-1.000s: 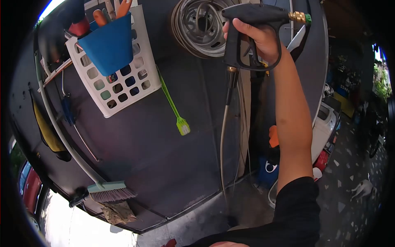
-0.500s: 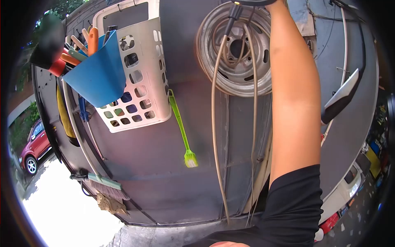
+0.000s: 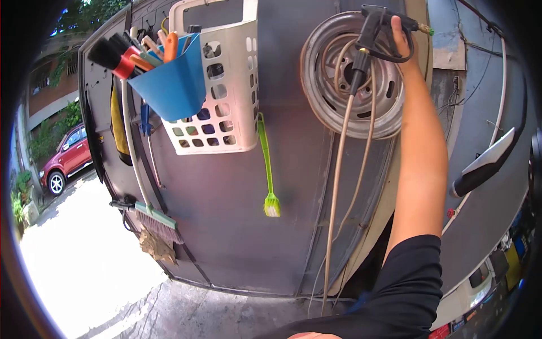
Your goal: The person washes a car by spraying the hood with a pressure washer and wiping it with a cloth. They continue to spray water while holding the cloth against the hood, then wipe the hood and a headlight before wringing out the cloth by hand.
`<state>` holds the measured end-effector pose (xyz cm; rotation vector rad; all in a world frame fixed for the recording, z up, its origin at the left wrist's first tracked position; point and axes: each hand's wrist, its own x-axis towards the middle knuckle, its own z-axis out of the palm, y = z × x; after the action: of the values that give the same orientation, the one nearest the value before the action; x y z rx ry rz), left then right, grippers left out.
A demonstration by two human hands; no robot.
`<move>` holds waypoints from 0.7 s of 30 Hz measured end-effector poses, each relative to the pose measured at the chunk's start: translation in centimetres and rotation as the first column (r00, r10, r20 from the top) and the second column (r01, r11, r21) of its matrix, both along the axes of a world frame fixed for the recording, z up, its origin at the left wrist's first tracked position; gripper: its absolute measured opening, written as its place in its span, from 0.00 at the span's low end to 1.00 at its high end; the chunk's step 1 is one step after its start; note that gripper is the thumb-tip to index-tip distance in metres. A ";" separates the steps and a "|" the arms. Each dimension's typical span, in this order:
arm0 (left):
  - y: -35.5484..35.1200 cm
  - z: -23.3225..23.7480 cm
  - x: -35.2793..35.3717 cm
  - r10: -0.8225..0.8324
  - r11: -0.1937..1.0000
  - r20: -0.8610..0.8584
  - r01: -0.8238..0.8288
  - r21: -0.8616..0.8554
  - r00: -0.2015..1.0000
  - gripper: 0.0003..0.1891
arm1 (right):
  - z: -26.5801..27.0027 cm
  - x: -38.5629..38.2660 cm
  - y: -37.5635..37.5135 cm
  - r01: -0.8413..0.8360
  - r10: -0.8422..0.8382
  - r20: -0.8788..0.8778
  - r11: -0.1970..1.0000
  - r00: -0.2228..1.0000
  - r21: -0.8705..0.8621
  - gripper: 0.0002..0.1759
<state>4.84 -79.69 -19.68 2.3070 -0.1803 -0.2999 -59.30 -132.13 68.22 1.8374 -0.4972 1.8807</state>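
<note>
My right hand (image 3: 407,45) is raised at the upper right, closed on a black spray gun (image 3: 371,28). Its thumb stands up in front of the gun, and the other fingers are mostly hidden. The gun's nozzle points right. From its handle a beige hose (image 3: 340,164) hangs down in long loops. Behind the gun, a steel wheel rim (image 3: 323,101) is mounted on the grey panel, with part of the hose coiled before it. My left hand is out of view.
At upper left hang a white basket (image 3: 243,127) and a blue holder (image 3: 169,87) of brushes and handles. A green brush (image 3: 266,152) hangs beside them. A broom (image 3: 155,214) is lower left, a black-handled blade (image 3: 485,164) at right, and a red car (image 3: 70,150) outside.
The view has shifted, so the basket sits higher and the wheel rim further right. The spray gun and my right hand, cut off at the top edge before, now show.
</note>
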 end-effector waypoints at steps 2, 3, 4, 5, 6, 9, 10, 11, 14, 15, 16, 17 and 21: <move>4.4 -1.1 0.0 0.112 0.992 0.008 -0.111 -0.063 0.994 0.10 | -3.2 -0.3 0.5 0.202 -0.194 0.088 0.975 0.977 -0.092 0.42; 7.0 -1.7 -0.5 0.162 0.982 0.015 -0.159 -0.099 0.987 0.10 | -3.8 -2.5 -1.0 0.332 -0.333 0.117 0.943 0.936 0.021 0.41; 9.3 -2.4 -0.7 0.193 0.972 0.022 -0.188 -0.138 0.981 0.11 | -5.2 -3.1 -0.5 0.544 -0.532 0.124 0.794 0.838 -0.269 0.38; 11.9 -3.7 -1.0 0.205 0.965 0.025 -0.198 -0.173 0.978 0.11 | -7.4 -2.8 -0.1 0.532 -0.503 0.177 0.781 0.846 -0.327 0.36; 13.2 -3.4 -1.5 0.196 0.960 0.027 -0.186 -0.207 0.980 0.11 | -10.9 -0.6 1.9 0.428 -0.383 0.195 0.834 0.903 -0.348 0.33; 9.4 5.8 -3.2 0.090 0.851 -0.137 -0.148 -0.504 0.986 0.11 | -24.3 9.6 11.1 -0.110 0.184 0.173 0.923 0.968 -0.368 0.27; 8.6 8.9 -3.2 0.050 0.930 -0.002 -0.047 -0.365 0.999 0.13 | -30.6 13.3 14.7 -0.339 0.393 0.110 0.880 0.913 -0.332 0.24; 7.9 11.7 -2.9 -0.025 0.941 0.023 0.032 -0.338 0.999 0.14 | -36.9 17.1 18.3 -0.592 0.611 0.017 0.772 0.791 -0.230 0.22; 6.6 21.3 -2.8 -0.229 0.936 -0.174 0.168 -0.311 0.958 0.13 | -50.4 30.9 27.9 -0.829 0.937 0.256 0.059 0.239 0.556 0.15; 6.4 22.4 -1.9 -0.304 0.931 -0.083 0.277 -0.238 0.949 0.13 | -53.3 34.8 29.2 -0.491 0.834 0.260 0.014 0.486 0.871 0.18; 5.9 23.9 -0.1 -0.387 0.909 0.020 0.385 -0.157 0.922 0.12 | -54.0 37.7 28.8 -0.317 0.914 -0.044 0.185 0.404 0.930 0.25; 5.3 25.5 1.7 -0.402 0.903 0.078 0.409 -0.132 0.912 0.12 | -56.4 40.3 28.0 -0.315 0.942 -0.042 0.153 0.332 0.937 0.28; 3.7 28.6 2.1 -0.448 0.883 0.073 0.454 -0.118 0.891 0.13 | -64.9 49.5 28.8 -0.130 0.944 -0.003 0.049 0.330 0.990 0.35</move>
<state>6.94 -76.02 8.94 2.1182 -0.7457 -0.4564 -9.79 -103.29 3.32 3.9633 -0.4421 0.7742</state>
